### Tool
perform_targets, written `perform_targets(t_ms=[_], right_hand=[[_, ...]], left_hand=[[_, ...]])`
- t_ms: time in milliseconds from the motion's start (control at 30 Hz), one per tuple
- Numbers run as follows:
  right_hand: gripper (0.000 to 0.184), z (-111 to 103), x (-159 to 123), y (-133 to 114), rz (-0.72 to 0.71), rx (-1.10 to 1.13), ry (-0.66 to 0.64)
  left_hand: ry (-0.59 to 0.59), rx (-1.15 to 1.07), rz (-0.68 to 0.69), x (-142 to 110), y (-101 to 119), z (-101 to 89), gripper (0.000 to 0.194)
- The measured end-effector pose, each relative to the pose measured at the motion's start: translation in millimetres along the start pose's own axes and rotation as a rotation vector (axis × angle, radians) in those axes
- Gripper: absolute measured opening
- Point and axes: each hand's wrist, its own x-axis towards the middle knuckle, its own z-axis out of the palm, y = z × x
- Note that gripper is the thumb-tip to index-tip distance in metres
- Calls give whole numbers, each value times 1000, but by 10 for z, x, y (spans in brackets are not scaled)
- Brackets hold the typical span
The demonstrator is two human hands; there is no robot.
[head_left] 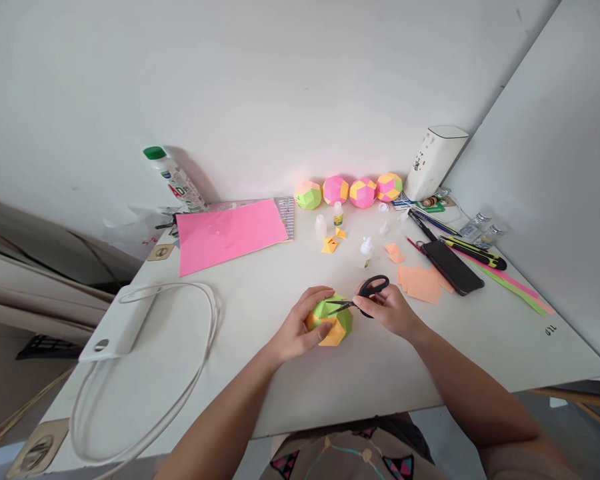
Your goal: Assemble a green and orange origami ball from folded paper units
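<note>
My left hand [300, 327] is wrapped round a green and orange folded-paper ball [336, 332] just above the white desk. In my right hand [384, 308] is a pair of black-handled scissors [373, 288], held around the pivot with the finger loops upward. Its blades point left and lie against the green top of the ball. Beyond the hands stands a small white glue bottle [366, 248]. Peach paper squares [421, 285] lie to the right, and small orange folded pieces [330, 245] lie farther back.
Several finished paper balls [336, 190] line the wall. Pink paper [233, 233] lies back left, near a green-capped bottle [175, 179]. A power strip [120, 323] and looped white cable [213, 320] occupy the left. On the right are a black phone [453, 267] and a cutter knife [475, 253].
</note>
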Motion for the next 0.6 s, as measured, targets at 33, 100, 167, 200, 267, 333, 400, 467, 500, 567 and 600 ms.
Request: perform_targets(t_ms=[33,100,167,200,267,333,400,467,500,567,600], right_hand=[[33,1,1,-3,-1,-2,0],[33,2,0,-9,-1,-7,5],[34,1,-1,-13,0,-7,10],[34,1,-2,-13,2,-6,11],[33,-1,-3,-9,3,-5,8],[33,-3,-3,0,-1,-4,0],[32,-4,-3,9,-6,-4,-2],[32,-4,-2,15,-3,-3,3],[32,-4,-1,17,1,-2,6],[33,-4,0,19,7,-3,8],[33,-4,1,19,8,-5,7]], left_hand=[[-1,0,-3,0,1,-1,42],[-4,1,-6,1,4,-3,42],[-3,4,-3,1,4,-4,42],[-1,5,0,0,4,-4,42],[1,8,3,-1,1,-3,42],[2,9,6,-2,-2,-2,42],[1,6,5,-2,-4,-1,42],[1,5,0,-2,-4,-1,42],[1,6,-3,-2,-3,-1,42],[-1,9,-2,0,-1,0,43],[-1,9,-1,0,0,0,43]])
